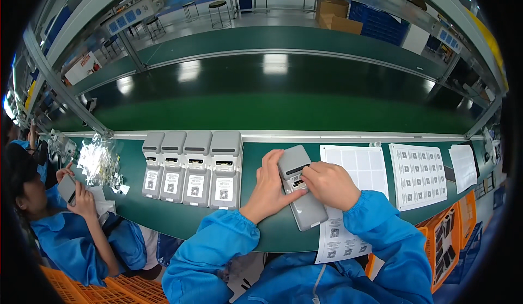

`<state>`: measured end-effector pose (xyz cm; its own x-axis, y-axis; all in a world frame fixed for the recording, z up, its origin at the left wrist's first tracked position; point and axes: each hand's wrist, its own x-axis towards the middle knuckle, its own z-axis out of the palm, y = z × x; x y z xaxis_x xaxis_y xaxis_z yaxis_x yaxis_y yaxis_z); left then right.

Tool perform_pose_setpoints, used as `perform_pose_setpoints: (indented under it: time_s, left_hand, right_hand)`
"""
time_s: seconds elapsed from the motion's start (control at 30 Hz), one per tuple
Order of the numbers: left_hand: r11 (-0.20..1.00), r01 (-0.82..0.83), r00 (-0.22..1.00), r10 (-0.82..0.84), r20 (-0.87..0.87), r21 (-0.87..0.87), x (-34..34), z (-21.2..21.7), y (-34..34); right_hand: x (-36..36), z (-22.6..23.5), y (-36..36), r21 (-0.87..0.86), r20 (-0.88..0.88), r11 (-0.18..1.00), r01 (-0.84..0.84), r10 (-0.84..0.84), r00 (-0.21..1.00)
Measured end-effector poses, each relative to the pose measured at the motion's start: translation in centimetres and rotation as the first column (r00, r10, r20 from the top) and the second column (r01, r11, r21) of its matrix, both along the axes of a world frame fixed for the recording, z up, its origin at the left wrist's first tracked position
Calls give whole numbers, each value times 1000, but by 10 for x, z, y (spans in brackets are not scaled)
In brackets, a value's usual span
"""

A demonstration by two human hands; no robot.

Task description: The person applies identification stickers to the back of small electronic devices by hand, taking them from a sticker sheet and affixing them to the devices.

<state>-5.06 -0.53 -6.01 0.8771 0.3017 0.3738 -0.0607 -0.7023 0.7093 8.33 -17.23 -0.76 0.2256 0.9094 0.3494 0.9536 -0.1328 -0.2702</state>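
Head view, lower centre: left hand [268,187], half-curled, grips a grey device [311,212]; right hand [330,183] angled inward, fingers bunched, any hold unclear.

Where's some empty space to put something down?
The green surface beyond the rail is bare. On the table, smaller free patches lie between the bag and the row of devices, and between that row and the left hand. It's crowded on the right, with the held device and sheets.

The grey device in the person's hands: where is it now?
In the head view, the grey device is right of centre, between the left hand and right hand, with the four similar devices to its left.
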Motion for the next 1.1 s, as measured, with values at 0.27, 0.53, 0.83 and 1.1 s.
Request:
perform_pose_setpoints:
  time_s: [0.27, 0.53, 0.83, 1.1]
  left_hand:
    - [1000, -12, 1000, 12, -20, -6, 1, 1, -1]
    - [1000, 4, 1000, -4, -8, -1, 1, -4, 1]
    - [997, 24, 999, -27, -43, -73, 2, 6, 3]
    - [986, 112, 984, -127, -124, -128, -2, 16, 22]
  right_hand:
    - [6, 7, 4, -49, -135, 997, -53, 46, 990]
    - [-13, 5, 2, -17, -316, 996, -91, 81, 945]
    - [-25, 47, -23, -25, -621, 966, -256, 186, 762]
    - [165, 34, -98, -98, -509, 878, 468, -448, 735]
